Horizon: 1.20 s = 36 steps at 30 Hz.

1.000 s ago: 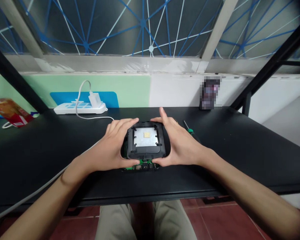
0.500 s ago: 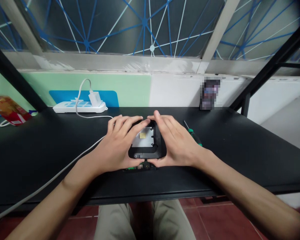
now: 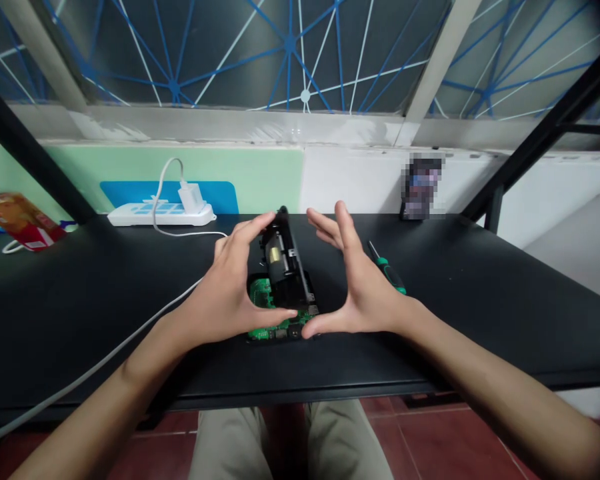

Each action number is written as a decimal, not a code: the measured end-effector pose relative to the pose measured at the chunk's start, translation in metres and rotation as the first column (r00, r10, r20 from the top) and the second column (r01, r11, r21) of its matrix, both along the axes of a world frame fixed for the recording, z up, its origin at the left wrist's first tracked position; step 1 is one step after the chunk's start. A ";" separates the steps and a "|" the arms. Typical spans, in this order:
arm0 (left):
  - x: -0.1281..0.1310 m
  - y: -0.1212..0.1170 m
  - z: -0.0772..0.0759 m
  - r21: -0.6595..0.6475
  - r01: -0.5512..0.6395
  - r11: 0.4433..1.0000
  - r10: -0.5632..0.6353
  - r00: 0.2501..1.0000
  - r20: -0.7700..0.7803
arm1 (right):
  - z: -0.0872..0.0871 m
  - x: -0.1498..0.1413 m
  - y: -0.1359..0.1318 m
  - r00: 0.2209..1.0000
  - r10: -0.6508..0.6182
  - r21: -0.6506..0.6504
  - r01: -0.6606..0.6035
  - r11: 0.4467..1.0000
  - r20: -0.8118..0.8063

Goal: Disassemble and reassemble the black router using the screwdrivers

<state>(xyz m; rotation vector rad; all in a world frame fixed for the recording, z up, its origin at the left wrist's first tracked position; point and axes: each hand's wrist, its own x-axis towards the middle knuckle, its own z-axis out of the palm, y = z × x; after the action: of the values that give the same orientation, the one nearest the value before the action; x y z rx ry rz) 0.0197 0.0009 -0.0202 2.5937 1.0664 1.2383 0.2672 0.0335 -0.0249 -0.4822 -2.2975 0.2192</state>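
Tilted steeply on edge, a black plastic casing part (image 3: 291,267) with a yellow pad (image 3: 275,255) on a metal plate is gripped in my left hand (image 3: 233,283). My left fingers are at its top and the thumb at its lower edge. Below it a green circuit board (image 3: 261,293) sits in a dark lower shell on the table, partly hidden by the part and my thumb. My right hand (image 3: 367,287) is apart from the part, fingers and thumb spread with nothing between them. A green-and-black screwdriver (image 3: 391,275) lies just beyond the right hand.
A white power strip (image 3: 163,215) with a plugged-in charger (image 3: 191,198) stands at the back; its white cable (image 3: 130,339) runs across the table's left side. A drink bottle (image 3: 23,220) lies tilted far left. A pixelated phone-like object (image 3: 420,188) leans on the wall.
The casing part has gone from lying flat between both hands to tilted up in my left hand, uncovering the circuit board. My right hand has let go and moved slightly right.
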 end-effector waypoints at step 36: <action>0.002 0.000 0.000 -0.063 0.324 0.944 -0.297 0.917 0.266 | -0.011 -0.006 -0.001 0.998 0.032 -0.204 -0.043 0.978 -0.055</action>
<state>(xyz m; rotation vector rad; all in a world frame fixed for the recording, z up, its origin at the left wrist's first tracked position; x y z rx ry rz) 0.0218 0.0004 -0.0198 2.3281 0.6235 1.3426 0.2615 0.0321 -0.0358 -0.5311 -2.2458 0.4857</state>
